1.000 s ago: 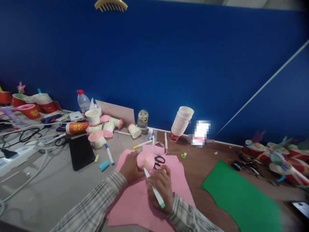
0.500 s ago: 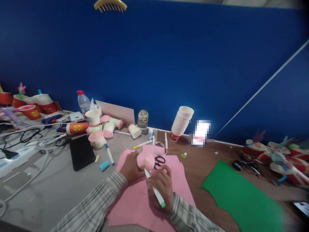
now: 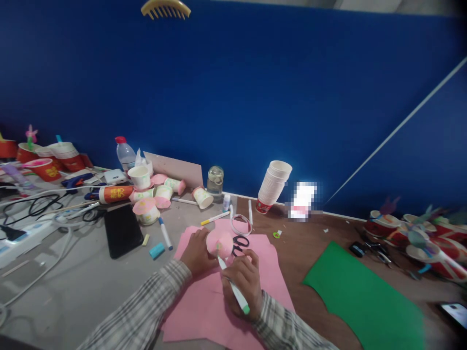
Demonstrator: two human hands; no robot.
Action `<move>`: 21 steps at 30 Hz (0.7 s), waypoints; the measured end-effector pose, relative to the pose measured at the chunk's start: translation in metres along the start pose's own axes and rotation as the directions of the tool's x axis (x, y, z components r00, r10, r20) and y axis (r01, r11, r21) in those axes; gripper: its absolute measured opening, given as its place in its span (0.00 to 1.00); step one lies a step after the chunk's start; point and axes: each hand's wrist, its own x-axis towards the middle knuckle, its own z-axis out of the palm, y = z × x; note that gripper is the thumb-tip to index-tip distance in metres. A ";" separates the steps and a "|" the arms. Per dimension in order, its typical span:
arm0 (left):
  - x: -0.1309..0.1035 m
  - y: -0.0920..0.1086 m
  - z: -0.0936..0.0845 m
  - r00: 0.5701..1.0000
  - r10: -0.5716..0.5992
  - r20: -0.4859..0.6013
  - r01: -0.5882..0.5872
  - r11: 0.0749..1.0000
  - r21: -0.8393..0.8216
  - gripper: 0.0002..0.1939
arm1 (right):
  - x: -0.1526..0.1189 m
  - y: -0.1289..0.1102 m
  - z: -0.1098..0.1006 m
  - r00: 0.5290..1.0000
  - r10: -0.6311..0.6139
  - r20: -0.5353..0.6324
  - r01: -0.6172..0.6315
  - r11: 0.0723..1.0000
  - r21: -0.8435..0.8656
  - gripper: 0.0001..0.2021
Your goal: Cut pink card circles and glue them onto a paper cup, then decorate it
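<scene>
My left hand is wrapped round a small object with a round pink paper top, steadying it over the pink paper sheets. Greenish marks show on the pink top. In my right hand is a white marker with a green end; its tip touches the pink top or is very near it. Black-handled scissors lie just right of the pink piece, their blades hidden. What lies under the pink top is mostly covered by my fingers.
Leaning white cups, a glass jar and a white ring are behind. Small decorated cups, a black phone, a blue cap and cables are left. Green paper and red cups are right.
</scene>
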 end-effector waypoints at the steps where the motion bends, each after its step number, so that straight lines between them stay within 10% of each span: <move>1: 0.000 0.000 0.000 1.000 0.000 -0.001 0.000 1.000 0.002 0.23 | 0.000 0.000 0.000 1.000 -0.003 -0.004 0.003 1.000 -0.003 0.02; 21: -0.001 0.001 0.000 1.000 0.020 -0.017 -0.020 0.999 0.037 0.22 | 0.000 0.000 0.000 1.000 -0.006 0.010 0.007 1.000 -0.020 0.02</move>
